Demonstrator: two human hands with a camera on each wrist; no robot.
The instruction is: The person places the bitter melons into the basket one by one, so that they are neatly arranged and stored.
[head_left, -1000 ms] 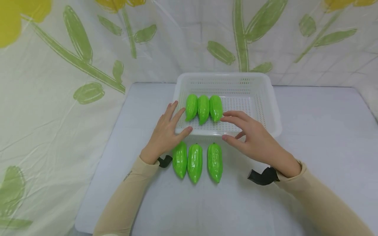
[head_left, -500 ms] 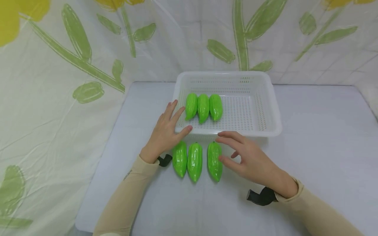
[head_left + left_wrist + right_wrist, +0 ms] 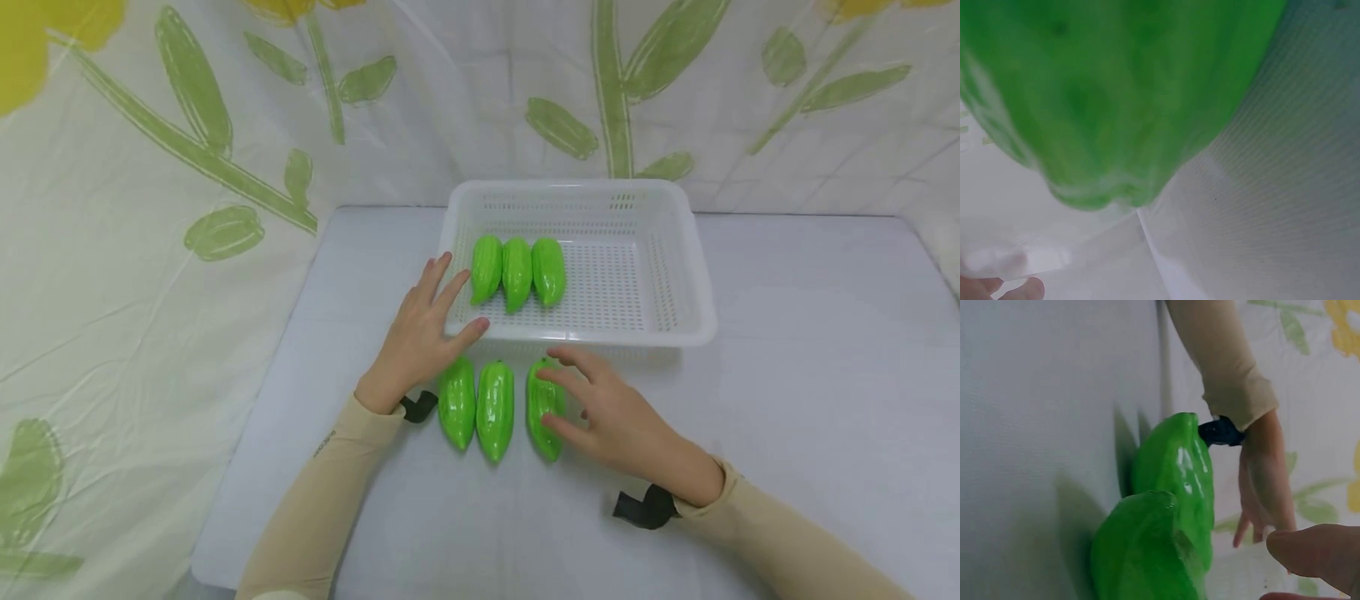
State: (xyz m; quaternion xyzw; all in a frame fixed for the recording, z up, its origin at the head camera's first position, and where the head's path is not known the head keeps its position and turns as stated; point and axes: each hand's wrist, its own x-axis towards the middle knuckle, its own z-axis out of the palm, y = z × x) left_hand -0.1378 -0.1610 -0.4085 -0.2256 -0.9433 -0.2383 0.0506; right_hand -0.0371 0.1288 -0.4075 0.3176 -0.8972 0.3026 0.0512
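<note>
Three glossy green ridged gourds lie in a row on the table: the left gourd (image 3: 457,408), the middle gourd (image 3: 495,412) and, a little apart, the right gourd (image 3: 543,400). My right hand (image 3: 615,417) hovers around the right gourd, thumb and fingers spread over its right side; firm contact cannot be told. In the right wrist view the thumb (image 3: 1316,553) appears apart from the gourds. With fingers spread, my left hand (image 3: 420,337) rests at the left front rim of the white basket (image 3: 577,337). Its wrist camera looks closely at one gourd (image 3: 1116,94).
Inside the basket, three more green gourds (image 3: 517,271) stand side by side in the left half, with bare mesh floor to their right. The white table (image 3: 795,350) ends at the back against a flower-patterned curtain (image 3: 465,100).
My right hand has moved out of the basket, toward me and slightly left, down to the right gourd. The left hand and all the gourds have kept their places.
</note>
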